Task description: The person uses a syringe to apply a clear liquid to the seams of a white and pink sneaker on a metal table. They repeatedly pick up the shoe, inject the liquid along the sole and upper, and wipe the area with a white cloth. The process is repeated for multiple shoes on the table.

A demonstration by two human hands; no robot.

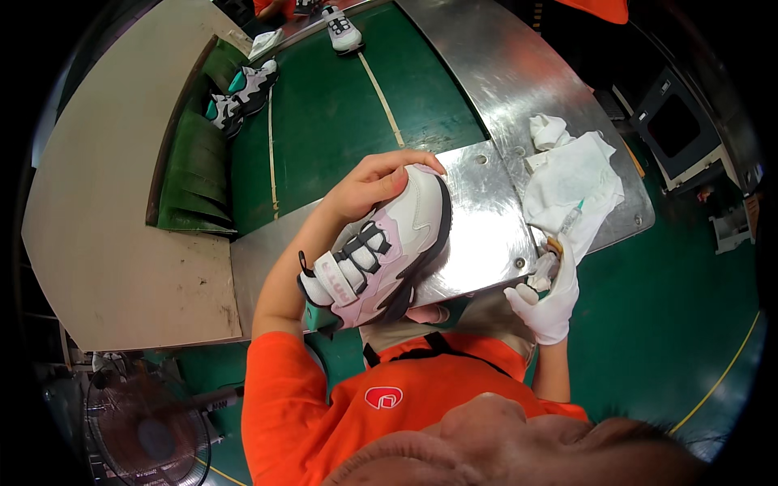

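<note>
In my left hand (369, 188), bare, is a white, lilac and black sneaker (417, 212). The fingers wrap over its toe, and its heel with a green patch points down toward my body. A light strap crosses the black laces. My right hand (555, 312), in a white glove, is at the table's right front edge. Its fingers curl round a small pale item (545, 269) with a brownish part, whose kind I cannot make out. Just beyond that hand lies a white cloth (567, 190) with a small clear bottle (573, 217) on it.
Beyond the metal tabletop (478, 235) runs a green conveyor belt (324, 121) with pale lines. One sneaker (344, 32) sits at its far end, and more shoes (243, 93) lie by the green flaps (188, 182). A fan (154, 437) stands at lower left.
</note>
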